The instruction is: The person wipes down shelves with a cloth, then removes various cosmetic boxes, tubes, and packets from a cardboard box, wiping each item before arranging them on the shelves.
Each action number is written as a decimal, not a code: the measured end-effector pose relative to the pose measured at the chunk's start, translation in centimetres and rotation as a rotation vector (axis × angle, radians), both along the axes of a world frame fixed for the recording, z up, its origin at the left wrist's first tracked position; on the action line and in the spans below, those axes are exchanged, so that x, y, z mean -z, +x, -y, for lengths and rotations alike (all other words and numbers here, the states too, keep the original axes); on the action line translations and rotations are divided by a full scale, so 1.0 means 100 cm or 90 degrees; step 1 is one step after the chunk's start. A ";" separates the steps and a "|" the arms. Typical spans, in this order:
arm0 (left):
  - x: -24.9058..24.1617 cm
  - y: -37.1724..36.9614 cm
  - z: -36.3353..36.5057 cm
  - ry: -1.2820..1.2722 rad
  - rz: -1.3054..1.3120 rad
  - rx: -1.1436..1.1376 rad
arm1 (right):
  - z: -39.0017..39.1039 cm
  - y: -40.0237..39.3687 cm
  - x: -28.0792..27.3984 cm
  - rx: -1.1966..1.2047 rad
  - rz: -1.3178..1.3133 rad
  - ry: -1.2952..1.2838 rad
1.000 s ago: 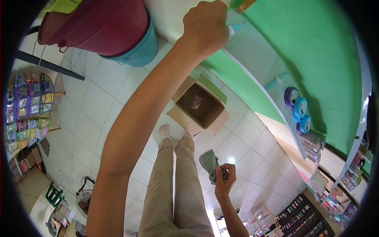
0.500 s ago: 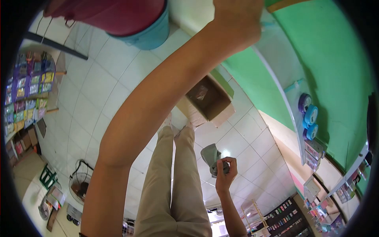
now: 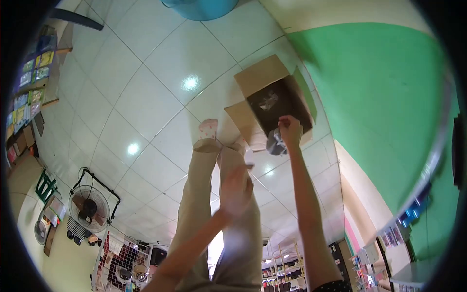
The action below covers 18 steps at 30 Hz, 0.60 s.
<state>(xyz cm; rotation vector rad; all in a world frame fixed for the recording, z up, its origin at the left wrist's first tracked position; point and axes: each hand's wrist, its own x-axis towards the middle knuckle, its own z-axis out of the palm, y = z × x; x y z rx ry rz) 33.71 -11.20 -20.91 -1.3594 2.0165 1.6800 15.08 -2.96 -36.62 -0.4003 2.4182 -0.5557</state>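
Note:
My right hand [image 3: 290, 130] is closed on a crumpled grey cloth [image 3: 276, 142], at the near edge of an open cardboard box [image 3: 270, 77]. The box stands on the floor with its flaps spread and a small clear plastic piece [image 3: 268, 100] inside. My left hand [image 3: 237, 192] is over my right leg, smeared by motion. A small dark thing [image 3: 250, 166] shows by its fingertips, too blurred to name, and whether the fingers hold it is unclear.
A blue tub [image 3: 202, 9] stands on the tiled floor at the top. The green wall [image 3: 369, 97] and a curved shelf edge [image 3: 430, 165] are on the right. A floor fan [image 3: 88, 209] and a wire rack [image 3: 116, 260] stand lower left. Packets hang at far left.
My left arm has come down from the shelf at the upper right to over my legs. My right hand has moved up to the box with the grey cloth. The view has shifted.

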 end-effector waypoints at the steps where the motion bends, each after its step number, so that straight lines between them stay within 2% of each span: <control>1: 0.012 0.009 -0.008 0.008 -0.009 0.003 | 0.000 -0.005 0.031 -0.031 -0.022 0.054; 4: 0.042 0.023 -0.030 0.042 0.053 -0.019 | -0.016 -0.019 0.131 -0.172 -0.147 0.238; 6: 0.032 0.006 -0.012 0.102 0.024 -0.035 | -0.029 -0.027 0.176 -0.258 -0.199 0.194; 8: 0.027 -0.005 0.004 0.136 -0.030 -0.051 | -0.011 -0.029 0.182 -0.175 -0.065 0.183; 9: 0.030 -0.003 0.003 0.165 0.006 -0.074 | -0.014 -0.025 0.195 -0.170 -0.054 0.184; 11: 0.035 -0.003 0.000 0.195 0.045 -0.096 | -0.020 -0.022 0.213 -0.177 -0.064 0.084; 12: 0.036 -0.004 -0.001 0.216 0.050 -0.106 | -0.018 -0.018 0.212 -0.174 -0.059 0.087; 14: 0.036 -0.008 -0.002 0.236 0.053 -0.110 | -0.005 -0.012 0.203 -0.120 -0.088 0.176; 16: 0.033 -0.013 -0.003 0.310 0.054 -0.113 | -0.005 -0.011 0.205 -0.112 -0.100 0.195; 18: 0.035 -0.013 -0.006 0.302 0.049 -0.110 | -0.009 -0.014 0.211 -0.107 -0.112 0.212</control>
